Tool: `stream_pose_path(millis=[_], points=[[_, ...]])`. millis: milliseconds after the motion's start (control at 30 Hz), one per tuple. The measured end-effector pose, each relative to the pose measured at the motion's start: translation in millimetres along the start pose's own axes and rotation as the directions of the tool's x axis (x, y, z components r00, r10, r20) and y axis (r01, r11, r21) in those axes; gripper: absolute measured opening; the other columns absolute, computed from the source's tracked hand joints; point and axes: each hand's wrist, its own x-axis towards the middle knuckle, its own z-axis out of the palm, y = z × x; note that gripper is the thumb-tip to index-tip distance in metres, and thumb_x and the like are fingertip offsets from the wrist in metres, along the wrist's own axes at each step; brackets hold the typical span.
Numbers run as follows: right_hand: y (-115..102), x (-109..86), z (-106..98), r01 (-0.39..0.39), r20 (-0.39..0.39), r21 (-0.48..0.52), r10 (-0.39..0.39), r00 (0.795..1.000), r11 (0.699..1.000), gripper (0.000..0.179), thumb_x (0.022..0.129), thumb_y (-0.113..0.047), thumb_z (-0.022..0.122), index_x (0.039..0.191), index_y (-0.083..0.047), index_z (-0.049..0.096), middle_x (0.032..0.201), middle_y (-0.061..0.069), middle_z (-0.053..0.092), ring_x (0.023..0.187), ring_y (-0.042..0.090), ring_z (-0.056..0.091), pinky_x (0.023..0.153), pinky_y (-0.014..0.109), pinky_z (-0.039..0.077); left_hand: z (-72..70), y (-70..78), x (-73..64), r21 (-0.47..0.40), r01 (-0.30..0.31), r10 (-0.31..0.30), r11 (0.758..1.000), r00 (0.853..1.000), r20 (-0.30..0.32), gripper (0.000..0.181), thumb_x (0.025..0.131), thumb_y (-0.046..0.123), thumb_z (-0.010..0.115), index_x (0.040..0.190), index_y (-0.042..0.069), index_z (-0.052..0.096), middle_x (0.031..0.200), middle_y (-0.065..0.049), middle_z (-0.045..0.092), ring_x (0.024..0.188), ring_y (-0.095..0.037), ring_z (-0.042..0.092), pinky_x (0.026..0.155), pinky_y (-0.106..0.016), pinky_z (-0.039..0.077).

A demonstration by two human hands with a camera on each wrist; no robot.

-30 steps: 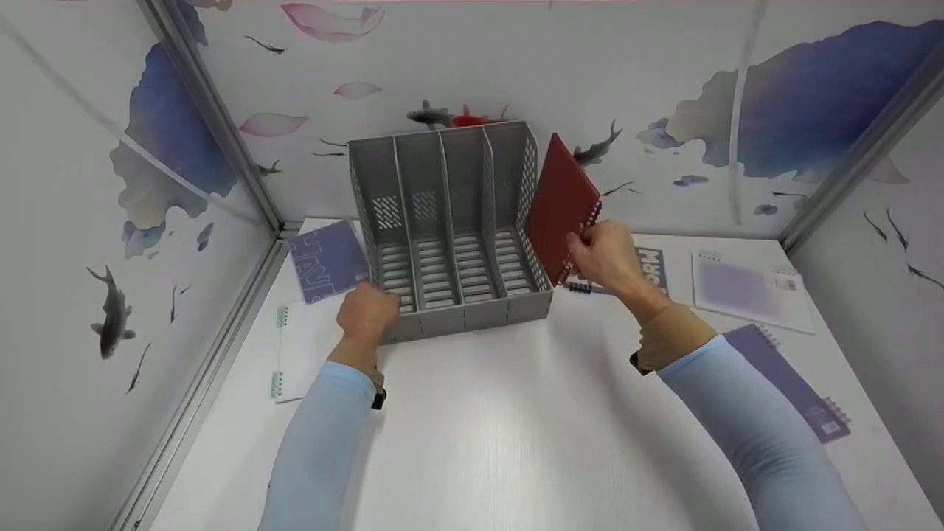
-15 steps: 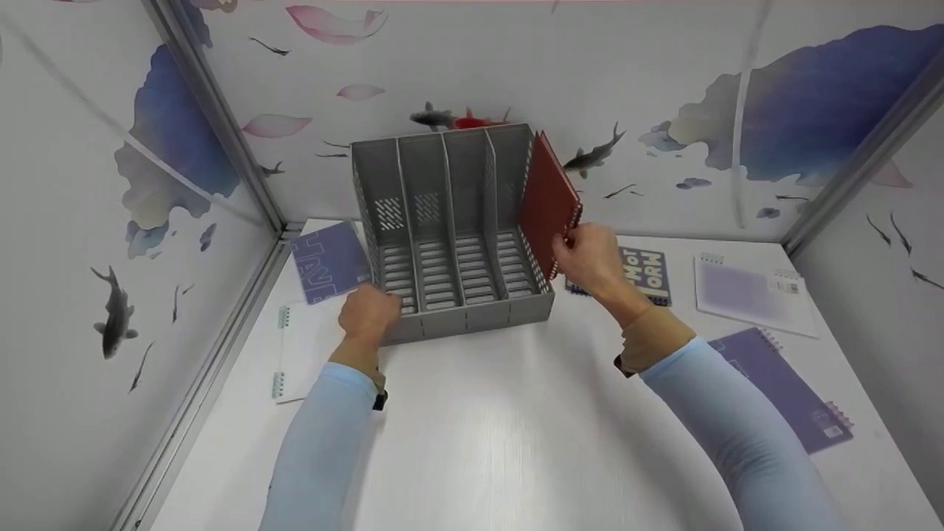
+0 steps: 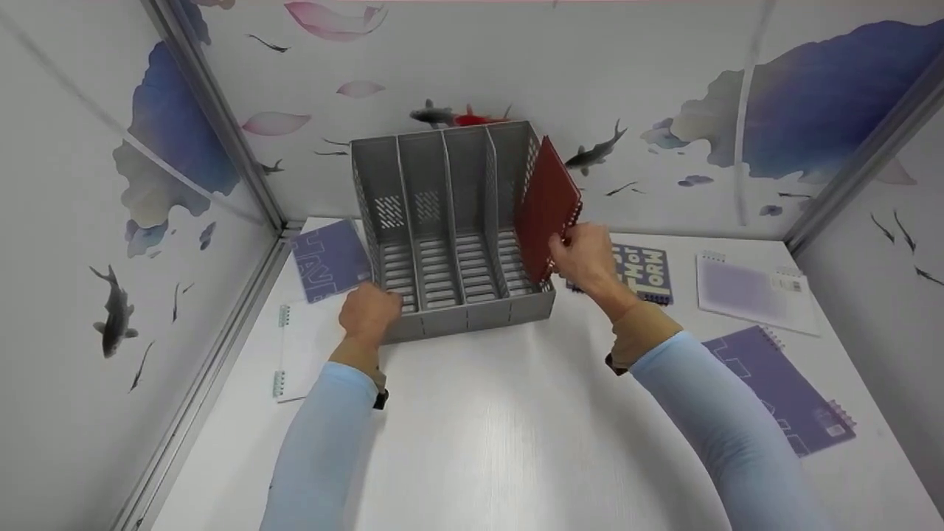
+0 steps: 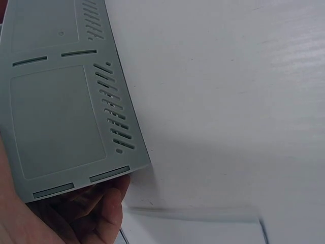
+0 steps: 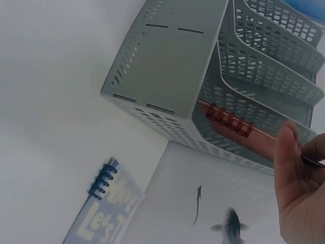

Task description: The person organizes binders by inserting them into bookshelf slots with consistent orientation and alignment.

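A grey file organizer (image 3: 487,313) with several upright compartments stands at the back of the table. My left hand (image 3: 369,313) grips its front left corner, and in the left wrist view the fingers (image 4: 109,211) curl around the end. My right hand (image 3: 586,258) pinches the spiral edge of a red spiral notebook (image 3: 547,206), held upright. In the right wrist view, the notebook's red coil (image 5: 231,121) sits inside the organizer's outermost compartment on the right, beside the perforated side wall. The notebook's lower far part is hidden.
A purple notebook (image 3: 330,262) and a white spiral notebook (image 3: 301,354) lie left of the organizer. To its right lie a dark notebook with yellow lettering (image 3: 649,273), a pale purple notebook (image 3: 752,291) and a purple spiral notebook (image 3: 785,387). Patterned walls enclose the table (image 3: 479,442).
My right hand has moved left with the red notebook, from outside the organizer's right wall into its rightmost compartment. The left hand has stayed on the organizer's corner.
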Motion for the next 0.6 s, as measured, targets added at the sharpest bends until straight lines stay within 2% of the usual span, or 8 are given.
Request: stream_pose_path(millis=[200, 433, 600], points=[[9, 2.7, 12, -0.032, 0.009, -0.004, 0.032, 0.999, 0.999, 0.040, 0.108, -0.021, 0.059, 0.084, 0.003, 0.080, 0.078, 0.020, 0.081, 0.055, 0.013, 0.065, 0.047, 0.019, 0.042, 2.0, -0.4, -0.1, -0.002, 0.007, -0.007, 1.000, 1.000, 0.004, 0.042, 0.104, 0.036, 0.059, 0.120, 0.001, 0.078, 0.120, -0.020, 0.081, 0.108, -0.037, 0.078, 0.092, -0.055, 0.063], [12, 7.1, 24, -0.087, 0.018, -0.002, 0.087, 0.996, 0.996, 0.039, 0.107, -0.023, 0.060, 0.077, -0.004, 0.075, 0.073, 0.012, 0.077, 0.056, 0.014, 0.065, 0.048, 0.021, 0.043, 2.3, -0.9, 0.2, -0.003, 0.006, -0.006, 1.000, 1.000, -0.007, 0.041, 0.104, 0.037, 0.059, 0.115, 0.003, 0.079, 0.120, -0.019, 0.082, 0.110, -0.039, 0.079, 0.094, -0.057, 0.063], [14, 11.6, 31, -0.106, 0.025, -0.027, 0.107, 0.994, 0.994, 0.038, 0.107, -0.022, 0.058, 0.074, -0.006, 0.071, 0.069, 0.005, 0.070, 0.058, 0.015, 0.061, 0.049, 0.023, 0.043, 1.4, -1.2, 1.6, 0.004, -0.008, 0.008, 1.000, 1.000, -0.003, 0.040, 0.103, 0.035, 0.058, 0.113, 0.003, 0.080, 0.113, -0.019, 0.083, 0.100, -0.034, 0.078, 0.085, -0.054, 0.063]])
